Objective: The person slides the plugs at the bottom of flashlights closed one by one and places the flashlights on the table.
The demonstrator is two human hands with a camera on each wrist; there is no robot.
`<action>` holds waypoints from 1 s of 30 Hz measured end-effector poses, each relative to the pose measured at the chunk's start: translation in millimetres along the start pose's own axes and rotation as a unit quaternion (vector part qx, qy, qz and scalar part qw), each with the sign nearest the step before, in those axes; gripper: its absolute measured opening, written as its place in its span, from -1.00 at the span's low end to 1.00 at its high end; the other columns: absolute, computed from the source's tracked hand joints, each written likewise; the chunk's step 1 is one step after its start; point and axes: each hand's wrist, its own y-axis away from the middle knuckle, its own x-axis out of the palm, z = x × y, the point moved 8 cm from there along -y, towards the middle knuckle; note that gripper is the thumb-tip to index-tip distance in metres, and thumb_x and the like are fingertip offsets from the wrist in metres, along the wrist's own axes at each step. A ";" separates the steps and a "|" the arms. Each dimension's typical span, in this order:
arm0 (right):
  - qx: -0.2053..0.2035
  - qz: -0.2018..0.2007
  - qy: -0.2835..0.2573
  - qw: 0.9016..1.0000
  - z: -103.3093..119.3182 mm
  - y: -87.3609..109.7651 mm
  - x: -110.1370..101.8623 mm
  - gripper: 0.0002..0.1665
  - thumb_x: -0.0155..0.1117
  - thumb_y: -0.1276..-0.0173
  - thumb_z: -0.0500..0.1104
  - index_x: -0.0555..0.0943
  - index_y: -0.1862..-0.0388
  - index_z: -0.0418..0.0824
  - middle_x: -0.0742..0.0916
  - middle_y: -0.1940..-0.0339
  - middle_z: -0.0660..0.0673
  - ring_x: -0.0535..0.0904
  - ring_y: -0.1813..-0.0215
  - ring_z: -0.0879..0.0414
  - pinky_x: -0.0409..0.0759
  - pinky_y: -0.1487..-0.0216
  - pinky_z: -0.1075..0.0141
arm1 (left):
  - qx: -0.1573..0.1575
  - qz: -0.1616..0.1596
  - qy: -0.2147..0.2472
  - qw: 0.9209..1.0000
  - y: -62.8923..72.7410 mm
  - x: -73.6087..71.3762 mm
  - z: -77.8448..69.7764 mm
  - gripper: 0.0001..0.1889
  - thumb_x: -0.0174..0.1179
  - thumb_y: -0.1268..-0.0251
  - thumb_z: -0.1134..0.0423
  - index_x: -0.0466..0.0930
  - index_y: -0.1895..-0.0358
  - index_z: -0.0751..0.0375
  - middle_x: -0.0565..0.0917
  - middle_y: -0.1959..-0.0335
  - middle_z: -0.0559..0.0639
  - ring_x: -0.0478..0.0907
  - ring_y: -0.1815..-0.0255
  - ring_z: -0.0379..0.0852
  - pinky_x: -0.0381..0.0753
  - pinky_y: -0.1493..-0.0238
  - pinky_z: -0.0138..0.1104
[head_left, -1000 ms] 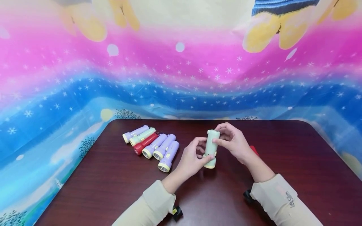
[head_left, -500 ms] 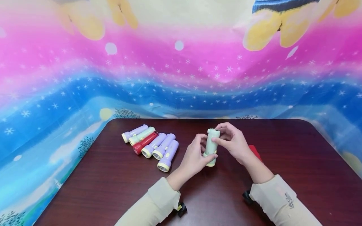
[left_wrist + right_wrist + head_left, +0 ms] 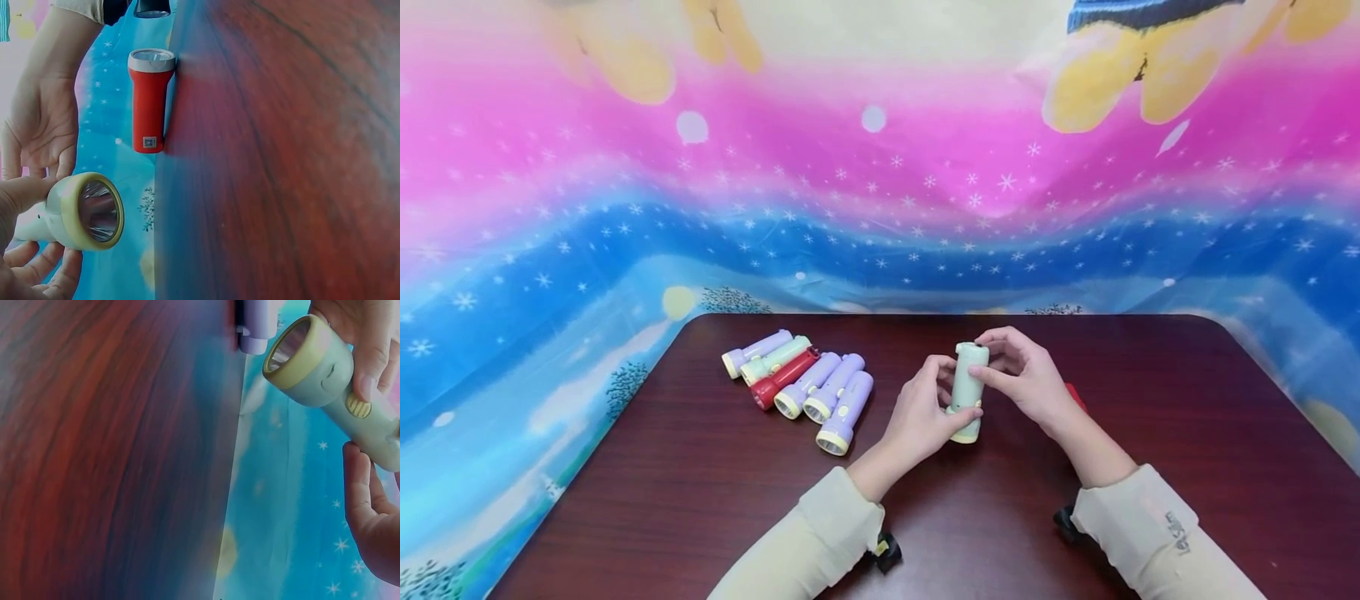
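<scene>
A pale green flashlight [image 3: 968, 385] with a cream rim is held above the table, its lens end low and its tail up in the head view. My left hand [image 3: 920, 410] grips it near the lens end. In the right wrist view, the left thumb's tip touches the edge of its yellow button [image 3: 359, 406]. My right hand [image 3: 1028, 379] pinches the tail end between thumb and fingers. The lens [image 3: 101, 211] faces the left wrist camera and looks unlit.
Left on the dark wooden table [image 3: 700, 500], purple flashlights [image 3: 847, 412], a green flashlight [image 3: 777, 360] and a red flashlight [image 3: 784, 379] lie side by side. Another red flashlight [image 3: 149, 109] lies beyond my right forearm. A patterned cloth [image 3: 880, 208] hangs behind the table.
Both hands have shifted slightly right with the green flashlight. My left hand has turned a little, its thumb now further across the flashlight. The flashlights on the table have stayed put.
</scene>
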 end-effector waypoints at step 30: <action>-0.050 -0.021 0.165 0.985 -28.0 30.1 -70.2 -0.58 0.29 -0.42 -0.18 0.51 -0.22 -0.17 0.68 -0.08 -0.26 0.63 0.05 0.45 0.58 0.11 0.62 | -0.068 0.044 0.086 0.993 -8.0 31.9 6.0 -0.37 0.54 -0.02 0.18 0.48 -0.19 0.10 0.66 0.16 -0.07 0.57 0.32 -0.34 0.63 0.24 -0.52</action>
